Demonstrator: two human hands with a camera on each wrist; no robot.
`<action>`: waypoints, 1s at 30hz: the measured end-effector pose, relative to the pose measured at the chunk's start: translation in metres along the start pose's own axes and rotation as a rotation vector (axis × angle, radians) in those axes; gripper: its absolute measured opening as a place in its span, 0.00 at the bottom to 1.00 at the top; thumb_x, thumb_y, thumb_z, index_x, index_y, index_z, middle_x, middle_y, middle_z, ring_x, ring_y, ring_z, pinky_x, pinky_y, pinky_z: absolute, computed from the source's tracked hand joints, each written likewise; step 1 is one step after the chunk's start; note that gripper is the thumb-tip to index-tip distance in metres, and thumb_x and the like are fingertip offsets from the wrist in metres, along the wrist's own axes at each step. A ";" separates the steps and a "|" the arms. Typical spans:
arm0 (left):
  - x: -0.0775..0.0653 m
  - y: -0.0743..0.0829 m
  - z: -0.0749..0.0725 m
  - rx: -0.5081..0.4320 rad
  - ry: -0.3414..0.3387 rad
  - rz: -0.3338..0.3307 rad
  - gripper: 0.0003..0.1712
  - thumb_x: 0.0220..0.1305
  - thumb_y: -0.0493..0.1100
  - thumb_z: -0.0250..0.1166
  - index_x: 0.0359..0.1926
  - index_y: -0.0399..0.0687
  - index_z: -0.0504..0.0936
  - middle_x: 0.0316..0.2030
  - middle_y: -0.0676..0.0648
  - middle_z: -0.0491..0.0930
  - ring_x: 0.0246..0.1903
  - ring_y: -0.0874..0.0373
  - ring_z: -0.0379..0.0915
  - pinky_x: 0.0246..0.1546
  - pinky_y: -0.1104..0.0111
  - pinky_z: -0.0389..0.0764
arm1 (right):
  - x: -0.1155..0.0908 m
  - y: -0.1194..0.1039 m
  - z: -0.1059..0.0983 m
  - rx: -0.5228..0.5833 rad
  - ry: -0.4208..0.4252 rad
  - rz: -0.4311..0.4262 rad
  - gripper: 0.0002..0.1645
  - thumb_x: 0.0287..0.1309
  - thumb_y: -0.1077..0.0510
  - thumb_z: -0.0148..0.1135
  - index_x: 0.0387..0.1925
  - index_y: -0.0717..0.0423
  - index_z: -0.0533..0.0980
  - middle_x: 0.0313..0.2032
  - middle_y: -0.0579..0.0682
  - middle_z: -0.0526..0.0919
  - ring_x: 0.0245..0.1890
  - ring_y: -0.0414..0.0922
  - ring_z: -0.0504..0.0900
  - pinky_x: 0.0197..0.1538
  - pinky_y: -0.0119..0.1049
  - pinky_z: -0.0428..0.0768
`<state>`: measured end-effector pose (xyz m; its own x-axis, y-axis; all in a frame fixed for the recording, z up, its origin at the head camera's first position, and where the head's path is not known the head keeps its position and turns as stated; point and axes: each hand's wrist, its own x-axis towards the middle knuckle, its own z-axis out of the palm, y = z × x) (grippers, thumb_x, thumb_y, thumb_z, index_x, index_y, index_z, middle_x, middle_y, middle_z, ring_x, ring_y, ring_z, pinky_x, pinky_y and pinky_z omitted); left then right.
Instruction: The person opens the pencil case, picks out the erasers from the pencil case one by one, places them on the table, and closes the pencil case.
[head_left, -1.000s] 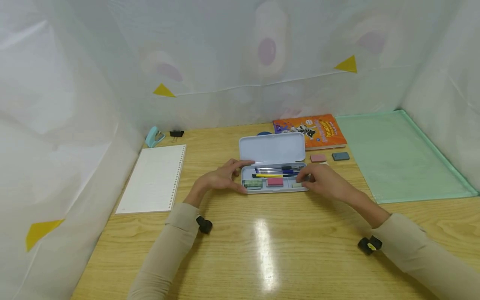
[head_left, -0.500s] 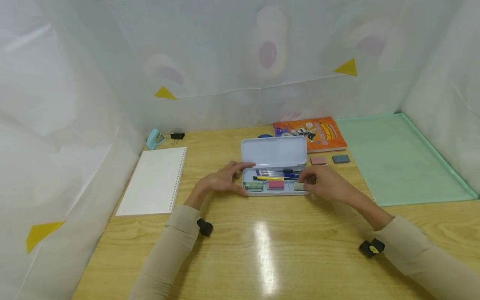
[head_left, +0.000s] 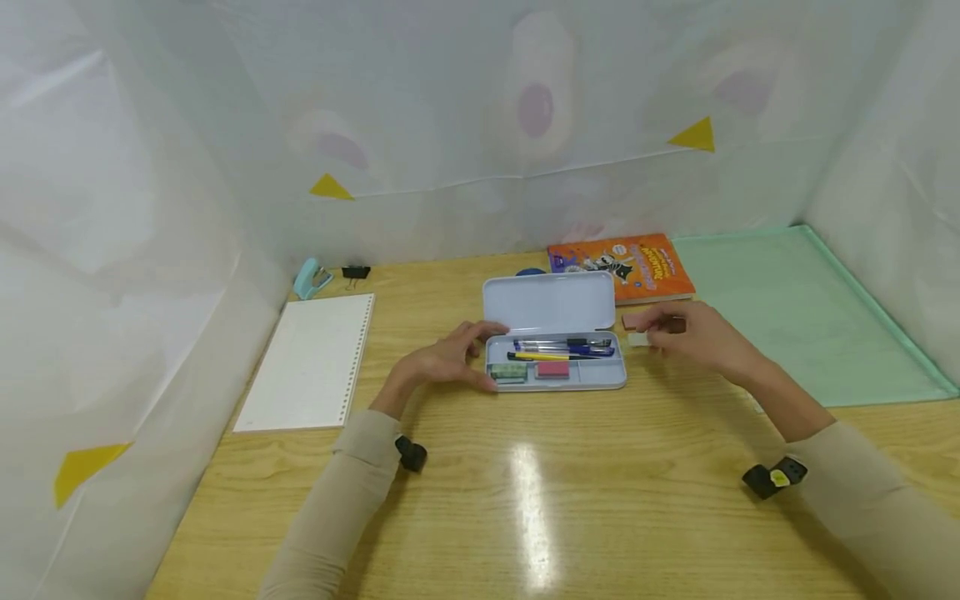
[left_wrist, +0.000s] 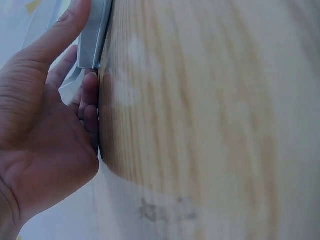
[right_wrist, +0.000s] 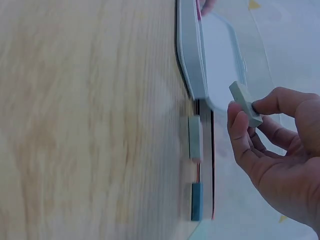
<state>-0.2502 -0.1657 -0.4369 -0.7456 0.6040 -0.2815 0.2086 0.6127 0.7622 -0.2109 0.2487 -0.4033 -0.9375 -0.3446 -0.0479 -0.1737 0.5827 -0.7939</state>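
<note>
An open pale blue pencil case (head_left: 602,382) lies on the table, its lid (head_left: 548,302) tipped back. Several pens (head_left: 562,344) lie in its rear part; a green eraser (head_left: 508,372) and a pink eraser (head_left: 552,369) sit in front compartments. My left hand (head_left: 442,360) grips the case's left end, thumb at the front edge and index finger at the back. To the right of the case, my right hand (head_left: 697,337) pinches a pale green eraser (right_wrist: 245,103) between thumb and fingers, raised above the table in the right wrist view.
A second pale eraser (right_wrist: 194,137) and a blue eraser (right_wrist: 197,201) lie right of the case, near a reddish eraser (head_left: 628,322). Behind are an orange book (head_left: 651,268) and a green mat (head_left: 802,325). Leftward: notepad (head_left: 307,362), stapler (head_left: 311,279), binder clip (head_left: 356,272).
My right hand has lifted the pale green eraser out of the case's right front compartment and carried it rightward, past the case's end. My left hand has stayed on the case.
</note>
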 end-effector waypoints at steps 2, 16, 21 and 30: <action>0.000 0.000 0.000 -0.008 0.003 -0.005 0.52 0.56 0.51 0.82 0.76 0.68 0.62 0.62 0.46 0.64 0.58 0.50 0.61 0.60 0.57 0.67 | -0.001 0.009 -0.007 0.010 0.019 0.032 0.13 0.75 0.59 0.59 0.53 0.62 0.81 0.43 0.59 0.85 0.38 0.50 0.83 0.42 0.36 0.80; 0.003 -0.001 0.000 -0.021 0.003 -0.003 0.52 0.54 0.51 0.83 0.74 0.64 0.63 0.64 0.46 0.63 0.59 0.50 0.62 0.64 0.56 0.67 | -0.009 0.061 -0.036 0.088 0.043 0.160 0.24 0.76 0.50 0.61 0.60 0.66 0.75 0.45 0.56 0.86 0.40 0.43 0.88 0.47 0.30 0.81; 0.005 -0.004 0.000 -0.030 0.003 -0.002 0.51 0.53 0.50 0.83 0.73 0.64 0.63 0.65 0.46 0.63 0.59 0.50 0.62 0.64 0.57 0.67 | -0.008 0.064 -0.038 0.118 0.012 0.177 0.26 0.76 0.50 0.60 0.62 0.68 0.74 0.48 0.58 0.84 0.41 0.42 0.88 0.49 0.30 0.81; 0.003 -0.002 0.000 -0.049 0.005 -0.005 0.50 0.55 0.49 0.82 0.74 0.61 0.63 0.64 0.46 0.63 0.59 0.50 0.61 0.63 0.57 0.66 | -0.011 0.058 -0.047 -0.004 0.025 0.178 0.27 0.77 0.48 0.59 0.62 0.67 0.75 0.47 0.60 0.87 0.40 0.41 0.89 0.49 0.35 0.82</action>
<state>-0.2526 -0.1647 -0.4392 -0.7495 0.5986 -0.2827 0.1736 0.5898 0.7887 -0.2246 0.3210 -0.4196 -0.9607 -0.2175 -0.1727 -0.0053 0.6360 -0.7717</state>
